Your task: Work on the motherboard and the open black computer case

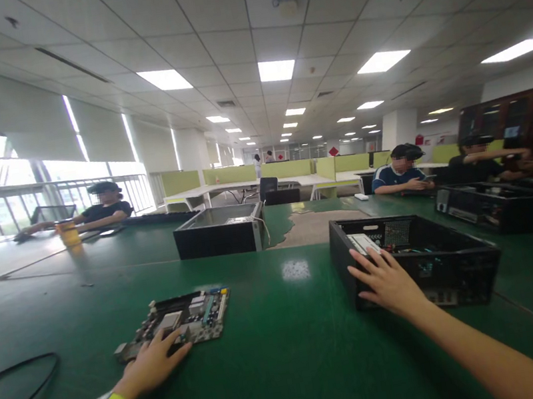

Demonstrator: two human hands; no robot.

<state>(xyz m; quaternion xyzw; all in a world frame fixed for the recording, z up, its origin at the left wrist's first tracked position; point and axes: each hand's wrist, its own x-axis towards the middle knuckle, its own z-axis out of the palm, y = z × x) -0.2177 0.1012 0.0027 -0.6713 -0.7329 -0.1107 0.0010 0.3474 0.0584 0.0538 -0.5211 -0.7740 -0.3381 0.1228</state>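
Observation:
A bare motherboard [184,315] lies flat on the green table [293,370], left of centre. My left hand [154,364], with a yellow band at the wrist, rests on the board's near edge, fingers stretched out. An open black computer case [414,257] lies on its side to the right. My right hand [385,282] lies spread and flat on the case's near left corner, fingers reaching over the rim. Neither hand holds anything.
A second open case [219,230] stands farther back at centre, a third case [505,205] at the far right. A black cable [20,387] loops at the left edge. A yellow cup [68,232] stands far left. Three people sit at the table's far side.

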